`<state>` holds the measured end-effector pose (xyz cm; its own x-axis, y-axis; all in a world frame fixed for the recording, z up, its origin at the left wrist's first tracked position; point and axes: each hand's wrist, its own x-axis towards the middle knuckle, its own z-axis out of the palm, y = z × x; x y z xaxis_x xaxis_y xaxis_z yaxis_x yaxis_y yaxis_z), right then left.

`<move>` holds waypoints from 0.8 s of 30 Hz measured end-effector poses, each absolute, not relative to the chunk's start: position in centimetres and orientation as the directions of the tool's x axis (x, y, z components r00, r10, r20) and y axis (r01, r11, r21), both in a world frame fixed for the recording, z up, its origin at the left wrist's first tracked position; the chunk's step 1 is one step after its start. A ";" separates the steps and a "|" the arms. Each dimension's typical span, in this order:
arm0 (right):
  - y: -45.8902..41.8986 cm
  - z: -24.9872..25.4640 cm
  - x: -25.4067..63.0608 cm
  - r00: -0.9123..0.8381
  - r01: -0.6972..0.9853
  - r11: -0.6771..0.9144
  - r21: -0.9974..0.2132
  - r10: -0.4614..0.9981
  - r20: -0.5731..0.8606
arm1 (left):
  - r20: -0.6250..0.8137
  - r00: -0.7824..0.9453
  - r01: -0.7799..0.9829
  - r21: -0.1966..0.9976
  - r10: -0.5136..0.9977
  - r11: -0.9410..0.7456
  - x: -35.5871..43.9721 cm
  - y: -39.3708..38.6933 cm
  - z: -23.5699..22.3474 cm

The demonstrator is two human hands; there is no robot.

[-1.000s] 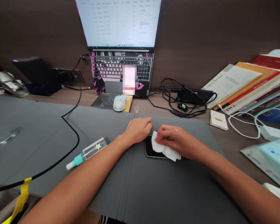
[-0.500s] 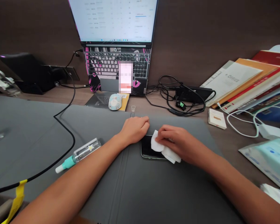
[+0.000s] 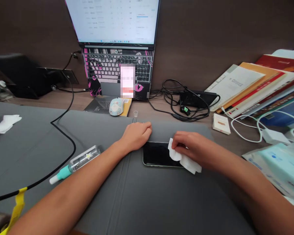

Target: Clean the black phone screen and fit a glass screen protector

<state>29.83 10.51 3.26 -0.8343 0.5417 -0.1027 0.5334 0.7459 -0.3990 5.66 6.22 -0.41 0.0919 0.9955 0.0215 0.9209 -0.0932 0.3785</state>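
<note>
A smartphone [image 3: 155, 155] with a dark screen lies flat on the grey desk mat [image 3: 147, 199]. My left hand [image 3: 136, 134] is closed at the phone's upper left corner, holding it against the mat; its fingertips are hidden. Pinched in my right hand [image 3: 189, 145] is a folded white tissue [image 3: 189, 163], which covers the phone's right end. Beside my left forearm lies a clear spray bottle [image 3: 84, 158] with a teal collar and white top. A small clear cap [image 3: 135, 113] stands beyond my left hand.
A laptop [image 3: 117, 68] stands open at the back, with a mouse [image 3: 116, 106] in front. Black cables [image 3: 186, 114] and leaning books [image 3: 257, 85] are to the right, near a small white box [image 3: 221, 123] and a tissue pack [image 3: 281, 166]. Another white tissue [image 3: 6, 124] lies at far left.
My right hand has slid the tissue rightward along the phone, baring more screen. My left hand stays at the phone's corner. The view has turned slightly right, although another tissue now shows at far left.
</note>
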 end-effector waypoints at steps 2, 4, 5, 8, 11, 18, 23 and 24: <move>10.3 2.9 29.7 -0.830 0.538 0.748 -0.388 0.549 -0.093 | 0.019 0.090 0.923 0.375 0.996 -0.091 5.7 6.2 -0.4; 9.9 2.4 29.2 -0.831 0.528 0.763 -0.373 0.555 -0.040 | 0.018 0.090 0.924 0.371 0.996 -0.090 5.6 6.2 -0.4; 9.6 2.2 28.7 -0.832 0.519 0.774 -0.364 0.554 -0.009 | 0.019 0.089 0.925 0.369 0.996 -0.090 5.6 6.2 -0.4; 8.8 1.7 27.5 -0.851 0.470 0.810 -0.350 0.522 0.065 | 0.018 0.089 0.926 0.366 0.996 -0.089 5.7 6.2 -0.5; 8.8 1.9 27.4 -0.860 0.451 0.810 -0.374 0.506 0.058 | 0.016 0.088 0.928 0.363 0.996 -0.088 5.7 6.2 -0.4; 10.7 3.4 30.5 -0.829 0.542 0.762 -0.354 0.554 -0.076 | 0.012 0.092 0.927 0.365 0.996 -0.090 5.7 6.2 -0.5; 10.5 2.7 30.3 -0.812 0.569 0.777 -0.270 0.582 -0.038 | 0.003 0.088 0.926 0.368 0.996 -0.083 5.8 6.1 -0.2; 10.2 2.5 30.0 -0.813 0.567 0.785 -0.251 0.583 -0.013 | 0.003 0.087 0.926 0.368 0.996 -0.082 5.8 6.1 -0.1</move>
